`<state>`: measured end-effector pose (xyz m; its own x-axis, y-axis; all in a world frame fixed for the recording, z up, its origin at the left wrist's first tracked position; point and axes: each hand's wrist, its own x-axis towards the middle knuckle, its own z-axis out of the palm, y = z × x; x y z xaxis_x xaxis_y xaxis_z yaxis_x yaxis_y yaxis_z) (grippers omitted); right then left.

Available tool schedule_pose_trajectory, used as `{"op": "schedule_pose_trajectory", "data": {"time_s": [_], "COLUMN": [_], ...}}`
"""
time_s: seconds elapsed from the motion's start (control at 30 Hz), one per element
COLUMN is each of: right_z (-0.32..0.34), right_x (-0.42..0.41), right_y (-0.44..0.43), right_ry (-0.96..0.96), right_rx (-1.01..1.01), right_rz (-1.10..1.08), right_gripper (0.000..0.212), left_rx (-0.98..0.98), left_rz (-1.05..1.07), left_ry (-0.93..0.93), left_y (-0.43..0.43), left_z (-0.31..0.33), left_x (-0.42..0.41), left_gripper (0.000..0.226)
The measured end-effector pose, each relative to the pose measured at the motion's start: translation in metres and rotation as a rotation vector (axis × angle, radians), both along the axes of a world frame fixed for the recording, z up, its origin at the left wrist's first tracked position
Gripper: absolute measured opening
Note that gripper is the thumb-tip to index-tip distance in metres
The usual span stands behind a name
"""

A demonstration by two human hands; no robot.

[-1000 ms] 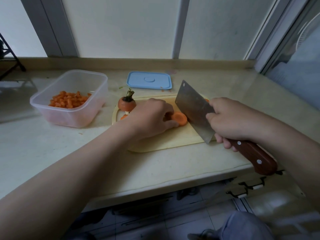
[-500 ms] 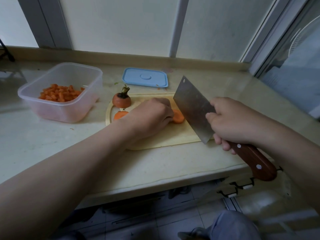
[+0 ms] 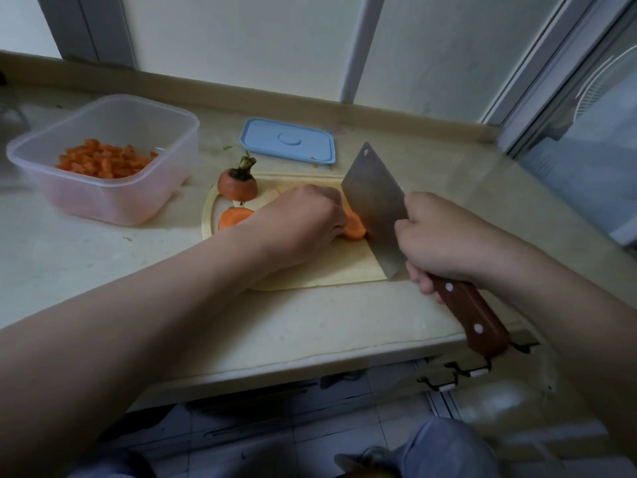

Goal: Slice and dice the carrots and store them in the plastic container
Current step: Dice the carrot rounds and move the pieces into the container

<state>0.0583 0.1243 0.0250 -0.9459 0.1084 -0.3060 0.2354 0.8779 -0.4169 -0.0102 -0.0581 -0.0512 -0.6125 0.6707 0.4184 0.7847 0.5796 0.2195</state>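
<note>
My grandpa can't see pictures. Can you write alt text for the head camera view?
A right hand holds a cleaver against a carrot piece that the left hand steadies on a cutting board. A plastic container of diced carrot sits at left.

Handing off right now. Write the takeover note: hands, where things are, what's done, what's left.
Left hand holds the carrot piece on the cutting board.
Right hand grips the cleaver, blade at that piece's cut end.
Done: diced carrot is in the plastic container; carrot top cut off, on the board.
Left: dice this piece and the carrot slice beside it, then add them to the container.
Blue lid lies off, behind the board.
</note>
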Motion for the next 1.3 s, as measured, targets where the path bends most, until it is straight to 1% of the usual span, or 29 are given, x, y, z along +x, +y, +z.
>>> {"op": "schedule_pose_trajectory", "data": {"time_s": [0.07,0.17,0.2,0.23,0.37,0.6,0.7,0.77,0.9,1.1,1.2,1.3], "right_z": [0.001,0.006,0.005,0.005,0.005,0.005,0.002,0.001,0.005,0.005,0.006,0.005], "right_x": [-0.012,-0.013,-0.011,-0.007,0.009,0.018,0.007,-0.011,-0.032,-0.013,0.0,0.006], "right_y": [-0.007,-0.008,-0.005,-0.003,0.006,0.002,-0.007,-0.017,-0.031,-0.015,-0.009,-0.009], "right_ry": [0.038,0.097,0.116,0.127,0.102,0.018,0.011,0.043,0.088,0.144,0.106,0.088], "right_rx": [0.005,0.011,0.013,0.004,-0.063,-0.075,-0.033,0.006,0.01,-0.028,-0.07,-0.064], "right_rz": [0.018,0.026,0.022,0.011,-0.036,-0.021,-0.003,0.009,0.02,-0.026,-0.032,-0.03], "right_gripper": [0.016,0.032,0.031,0.03,0.037,0.021,0.013,0.016,0.023,0.018,0.018,0.015], "left_rx": [0.01,0.039,0.045,0.05,0.059,0.057,0.057,0.057,0.058,0.079,0.081,0.077], "left_rz": [-0.011,-0.027,-0.03,-0.032,-0.036,-0.015,-0.012,-0.011,-0.038,-0.026,-0.019,-0.006], "left_ry": [-0.006,0.001,0.007,0.011,0.014,0.007,0.014,0.027,0.055,0.028,0.03,0.034], "left_y": [-0.002,-0.006,-0.007,-0.008,-0.005,-0.004,-0.003,-0.003,-0.005,-0.006,-0.004,-0.004], "left_z": [-0.001,-0.002,-0.002,-0.001,-0.002,-0.003,-0.004,-0.005,-0.005,-0.003,-0.004,-0.004], "left_x": [0.0,-0.001,0.0,0.0,-0.001,-0.002,-0.005,-0.005,-0.005,-0.004,-0.004,-0.003], "left_gripper": [0.032,0.013,0.01,0.01,0.012,0.012,0.013,0.014,0.023,0.01,0.01,0.012]}}
